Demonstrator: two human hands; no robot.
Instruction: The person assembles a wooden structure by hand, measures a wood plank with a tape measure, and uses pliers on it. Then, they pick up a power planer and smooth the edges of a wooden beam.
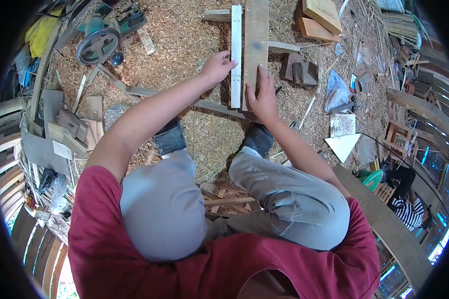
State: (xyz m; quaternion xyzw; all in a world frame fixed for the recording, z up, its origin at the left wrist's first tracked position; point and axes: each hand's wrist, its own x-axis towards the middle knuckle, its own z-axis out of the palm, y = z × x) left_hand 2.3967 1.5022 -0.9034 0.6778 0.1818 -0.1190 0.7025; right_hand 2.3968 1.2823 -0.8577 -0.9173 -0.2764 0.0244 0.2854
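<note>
A pale, narrow wooden strip [236,79] with small dark nail or screw marks lies lengthwise in front of me. Beside it on the right, a thin gap apart, runs a wider brown wooden board [256,35]. My left hand [217,68] is closed at the strip's left edge, its thumb and fingertips against the wood. On the lower part of the board rests my right hand [263,99], fingers stretched forward and thumb apart near the board's left edge. Crosswise battens [284,47] lie under both pieces.
Wood shavings cover the ground. A green machine with a handwheel [99,45] stands at upper left. Wood blocks [322,22], a dark block [299,70] and a plastic bag [336,90] lie to the right. Another person [409,212] is at far right.
</note>
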